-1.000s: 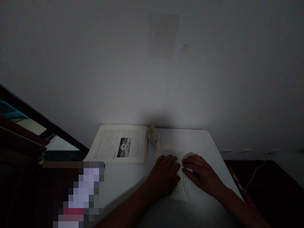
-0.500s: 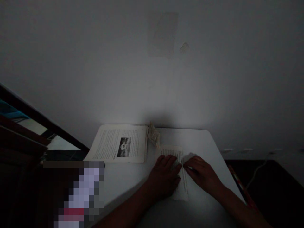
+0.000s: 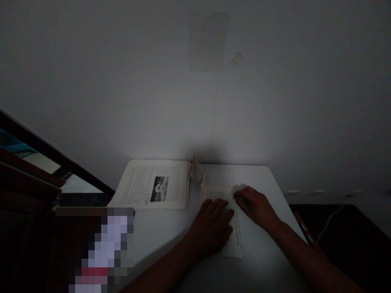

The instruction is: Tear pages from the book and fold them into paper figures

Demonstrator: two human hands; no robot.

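My left hand lies flat with spread fingers on a printed sheet of paper, holding it against the white table. The sheet's lower end sticks out below the palm and its top shows above the fingertips. At the sheet's right edge, near the top corner, my right hand is closed, with thumb and forefinger pinched on that edge. Just beyond the sheet stands a small folded paper piece with pointed ends.
A stack of printed pages, with a dark picture on the top one, lies at the table's back left. The white table stands against a grey wall. A cable runs along the right side. Blurred blocks cover the lower left.
My right hand has slid away from me along the sheet's right edge, from about mid-length to near the top corner. My left hand and the sheet have stayed put.
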